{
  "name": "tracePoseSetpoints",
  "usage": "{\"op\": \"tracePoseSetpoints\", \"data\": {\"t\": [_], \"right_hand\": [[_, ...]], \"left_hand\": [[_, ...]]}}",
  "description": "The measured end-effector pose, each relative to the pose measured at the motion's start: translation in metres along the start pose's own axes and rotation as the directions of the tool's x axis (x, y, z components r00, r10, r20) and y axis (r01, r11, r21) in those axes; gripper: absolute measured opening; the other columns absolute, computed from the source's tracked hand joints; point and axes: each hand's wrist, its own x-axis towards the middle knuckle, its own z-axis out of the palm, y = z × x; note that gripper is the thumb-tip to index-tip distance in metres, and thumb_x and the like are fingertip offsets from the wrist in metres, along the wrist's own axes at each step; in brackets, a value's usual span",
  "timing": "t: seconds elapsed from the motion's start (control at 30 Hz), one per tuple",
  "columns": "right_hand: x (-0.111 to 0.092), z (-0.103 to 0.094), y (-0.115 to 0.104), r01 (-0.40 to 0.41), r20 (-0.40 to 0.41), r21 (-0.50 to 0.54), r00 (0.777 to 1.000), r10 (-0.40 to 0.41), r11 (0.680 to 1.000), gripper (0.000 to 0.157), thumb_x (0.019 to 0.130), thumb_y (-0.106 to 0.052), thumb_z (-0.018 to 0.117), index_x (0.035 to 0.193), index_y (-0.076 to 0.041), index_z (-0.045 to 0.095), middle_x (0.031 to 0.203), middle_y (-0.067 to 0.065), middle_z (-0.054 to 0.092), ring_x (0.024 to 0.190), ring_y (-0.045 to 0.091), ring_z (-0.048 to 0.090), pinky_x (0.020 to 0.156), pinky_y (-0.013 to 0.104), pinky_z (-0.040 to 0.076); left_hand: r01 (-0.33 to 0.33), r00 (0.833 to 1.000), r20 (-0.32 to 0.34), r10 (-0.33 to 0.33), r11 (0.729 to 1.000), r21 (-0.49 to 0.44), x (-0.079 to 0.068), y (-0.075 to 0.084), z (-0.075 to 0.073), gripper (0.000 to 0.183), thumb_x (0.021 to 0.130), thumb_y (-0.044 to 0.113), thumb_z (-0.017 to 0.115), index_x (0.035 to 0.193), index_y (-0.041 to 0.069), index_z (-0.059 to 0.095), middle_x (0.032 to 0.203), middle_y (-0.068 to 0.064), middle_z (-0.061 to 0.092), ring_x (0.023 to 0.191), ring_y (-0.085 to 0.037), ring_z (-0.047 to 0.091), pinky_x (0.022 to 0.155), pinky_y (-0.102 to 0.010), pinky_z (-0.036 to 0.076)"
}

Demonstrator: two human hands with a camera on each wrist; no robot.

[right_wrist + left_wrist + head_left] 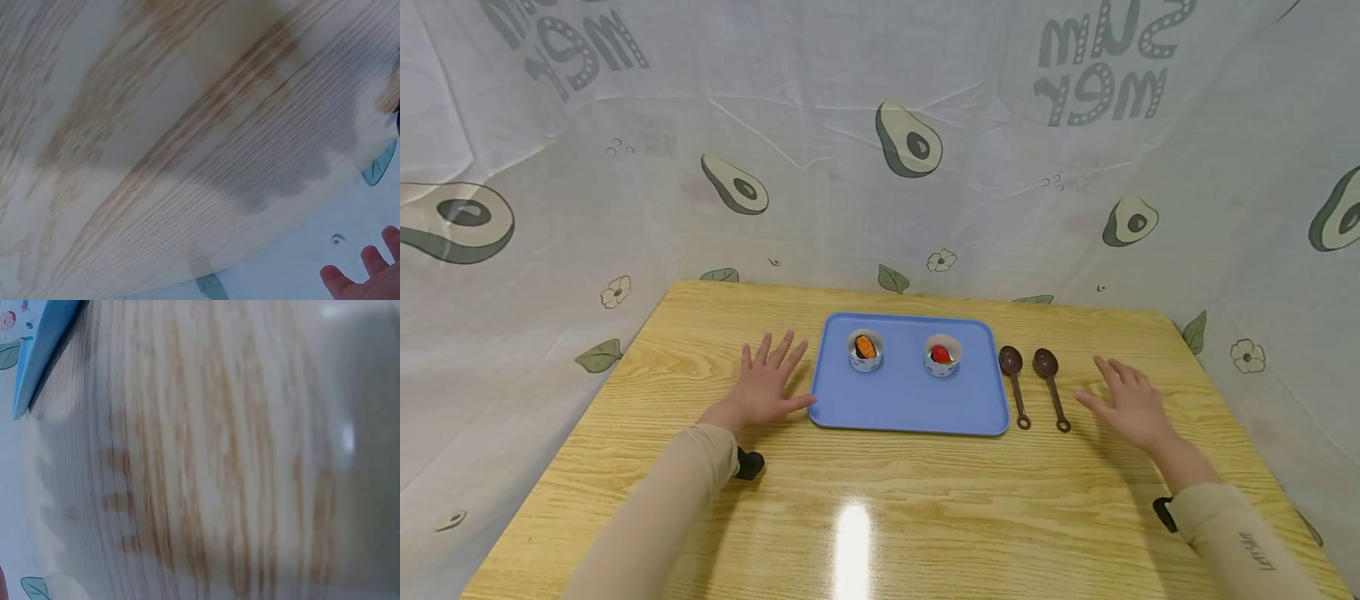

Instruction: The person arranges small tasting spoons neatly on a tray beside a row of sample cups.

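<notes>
A blue tray [910, 408] lies on the wooden table in the head view, bearing two small white patterned bowls. In the left bowl [865, 364] sits an orange and black piece that looks like sushi; the right bowl [942, 368] holds a red piece. My left hand [762, 389] is spread beside the tray's left edge, its thumb tip right at the rim, holding nothing. To the right of two brown spoons, the nearer being one spoon [1049, 375], my right hand [1131, 406] hovers with fingers extended and nothing in it. Its fingertips [337, 279] show in the right wrist view.
The other brown spoon [1013, 375] lies close along the tray's right side. Behind the wooden table [962, 500] hangs a white curtain [820, 225] printed with avocados and leaves. A bright reflection marks the table's near part.
</notes>
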Motion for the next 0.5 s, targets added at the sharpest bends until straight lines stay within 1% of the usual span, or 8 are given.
{"op": "tracePoseSetpoints", "data": {"t": [0.1,0.27,0.5], "right_hand": [[0.003,0.002,-0.005,0.002,0.011,-0.002,1.000,-0.002,1.000,0.081,0.094,-0.053,0.045,0.149,-0.002,0.016,0.144,0.036,0.022,0.127,0.059,0.017,0.091,0.075,0.017],[0.007,0.006,-0.012,0.020,0.014,-0.004,1.000,-0.020,1.000,0.080,0.093,-0.052,0.047,0.148,0.000,0.020,0.143,0.035,0.025,0.127,0.059,0.020,0.091,0.075,0.018],[0.010,0.010,-0.022,0.036,0.028,-0.011,0.999,-0.035,0.999,0.080,0.093,-0.052,0.048,0.147,0.001,0.022,0.141,0.035,0.029,0.126,0.056,0.025,0.095,0.072,0.022]], "left_hand": [[-0.005,1.000,0.005,0.005,1.000,-0.009,0.001,0.002,0.001,0.089,0.085,0.057,0.057,0.151,0.010,0.020,0.156,-0.020,0.010,0.140,-0.051,0.003,0.104,-0.071,-0.002],[-0.004,0.999,0.034,0.003,1.000,0.002,0.003,0.004,0.003,0.089,0.085,0.055,0.058,0.152,0.012,0.016,0.157,-0.018,0.006,0.141,-0.049,0.001,0.106,-0.069,-0.003],[-0.031,0.999,0.027,0.031,0.999,-0.008,0.004,0.010,0.004,0.090,0.084,0.056,0.058,0.151,0.010,0.019,0.156,-0.020,0.010,0.140,-0.050,0.004,0.105,-0.071,0.000]]}}
